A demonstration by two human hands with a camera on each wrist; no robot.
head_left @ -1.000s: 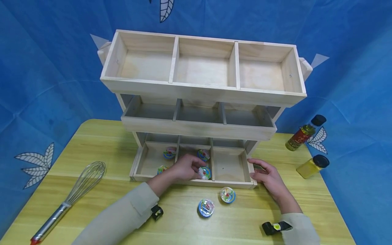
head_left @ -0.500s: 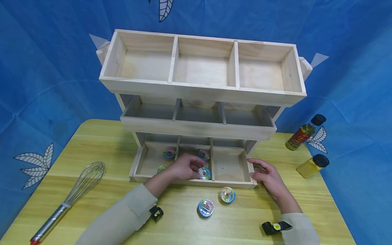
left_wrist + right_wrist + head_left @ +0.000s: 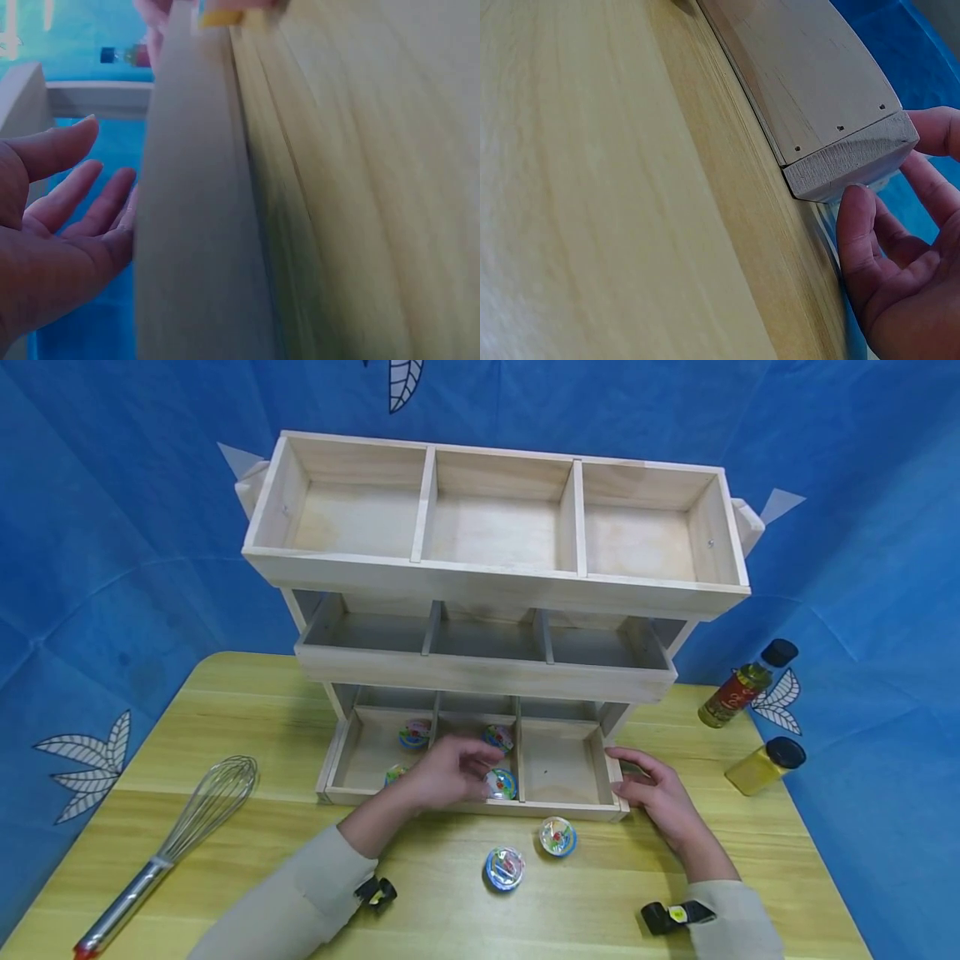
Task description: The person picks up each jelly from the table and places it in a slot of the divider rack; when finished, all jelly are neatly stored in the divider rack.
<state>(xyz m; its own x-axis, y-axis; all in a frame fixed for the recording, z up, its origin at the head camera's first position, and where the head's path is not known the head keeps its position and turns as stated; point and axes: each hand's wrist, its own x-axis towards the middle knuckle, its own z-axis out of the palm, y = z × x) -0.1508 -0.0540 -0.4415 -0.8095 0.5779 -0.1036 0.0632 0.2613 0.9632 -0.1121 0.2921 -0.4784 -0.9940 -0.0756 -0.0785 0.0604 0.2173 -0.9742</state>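
The left hand (image 3: pixel 452 771) is being held over the middle compartment (image 3: pixel 467 727) of the bottom tray (image 3: pixel 566 764), fingers loosely parted, nothing being grasped. Beside its fingertips a small cup (image 3: pixel 502 785) is being held in that compartment, another cup (image 3: pixel 499 738) behind it. The tray's right end is being gripped by the right hand (image 3: pixel 660 797). Two loose cups (image 3: pixel 506 869) (image 3: pixel 558 837) are being supported by the table (image 3: pixel 600 902) in front.

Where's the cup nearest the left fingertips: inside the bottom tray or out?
In: the cup sits inside the bottom tray, behind its front board.
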